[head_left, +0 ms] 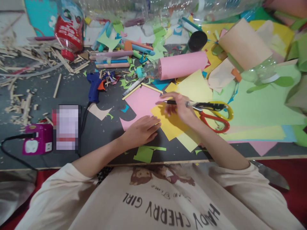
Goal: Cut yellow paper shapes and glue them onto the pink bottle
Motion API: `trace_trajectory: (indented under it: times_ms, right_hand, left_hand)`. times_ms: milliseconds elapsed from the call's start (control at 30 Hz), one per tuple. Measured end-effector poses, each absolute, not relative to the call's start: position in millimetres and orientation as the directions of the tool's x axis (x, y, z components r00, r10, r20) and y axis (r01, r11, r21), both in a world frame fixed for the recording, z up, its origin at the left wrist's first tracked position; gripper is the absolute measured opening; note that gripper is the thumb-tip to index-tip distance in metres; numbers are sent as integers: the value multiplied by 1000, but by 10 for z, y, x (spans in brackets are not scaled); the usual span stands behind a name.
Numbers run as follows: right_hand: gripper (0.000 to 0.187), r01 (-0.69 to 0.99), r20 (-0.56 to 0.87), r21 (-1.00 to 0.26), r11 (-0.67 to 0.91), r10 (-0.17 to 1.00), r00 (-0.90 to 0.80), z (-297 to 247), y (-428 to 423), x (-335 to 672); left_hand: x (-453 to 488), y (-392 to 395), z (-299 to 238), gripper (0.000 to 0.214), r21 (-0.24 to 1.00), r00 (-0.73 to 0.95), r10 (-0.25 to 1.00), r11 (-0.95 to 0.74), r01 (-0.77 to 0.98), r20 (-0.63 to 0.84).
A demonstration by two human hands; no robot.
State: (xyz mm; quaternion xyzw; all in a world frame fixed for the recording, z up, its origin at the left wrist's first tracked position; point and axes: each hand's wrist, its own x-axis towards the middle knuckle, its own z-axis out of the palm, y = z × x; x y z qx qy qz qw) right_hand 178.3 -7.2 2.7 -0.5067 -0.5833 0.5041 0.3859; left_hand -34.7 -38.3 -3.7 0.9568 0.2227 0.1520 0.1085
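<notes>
My left hand (142, 129) lies with its fingers stretched out flat over the edge of a pink paper piece (141, 100) and a yellow-orange paper piece (169, 126). Above the same papers, my right hand (181, 108) grips a black pen (208, 106), its dark tip pointing left over the pink paper. Scissors (217, 123) with a red and a yellow handle are beside my right wrist, behind the pen; their blades are mostly hidden. Two thin pale yellow strips (151, 88) border the pink paper's upper corner.
A blue glue gun (94, 88), a phone (67, 127) and a purple box with a cord (38, 140) lie left. Wooden sticks (57, 84) and a red-labelled bottle (69, 32) sit upper left. Behind my hands lies a pink paper-wrapped bottle (183, 65); green sheets (261, 108) spread right.
</notes>
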Motion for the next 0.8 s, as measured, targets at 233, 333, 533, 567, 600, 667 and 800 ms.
trace_trajectory:
  times_ms: [233,333,533,567,600,667,800]
  right_hand:
    - [21,451,14,-888,83,988,-154,62,-89,1836]
    - [20,505,23,-852,139,973,-228,90,-64,1853]
    - [16,459,-19,-874,160,933,-360,153,-71,1904]
    - [16,439,-31,-887,142,931,-364,148,-74,1907]
    - [16,412,-40,-903,123,930,-365,136,-77,1907]
    - [19,339,-45,-937,86,933,-358,87,-83,1900]
    - [24,281,-36,-957,66,939,-343,-36,-106,1877]
  left_hand:
    - [-368,-411,-72,33,298,880,437,-879,373,187]
    - [-367,-408,-55,32,271,875,428,-891,365,228]
    - [-371,-421,-59,31,274,876,442,-882,384,195]
    - [-372,-422,-65,32,279,875,446,-879,387,191]
    - [-372,-423,-69,32,281,874,448,-877,389,190]
    - [-370,-421,-72,31,276,872,446,-880,386,201]
    - [-357,-413,-59,28,252,862,438,-891,378,255]
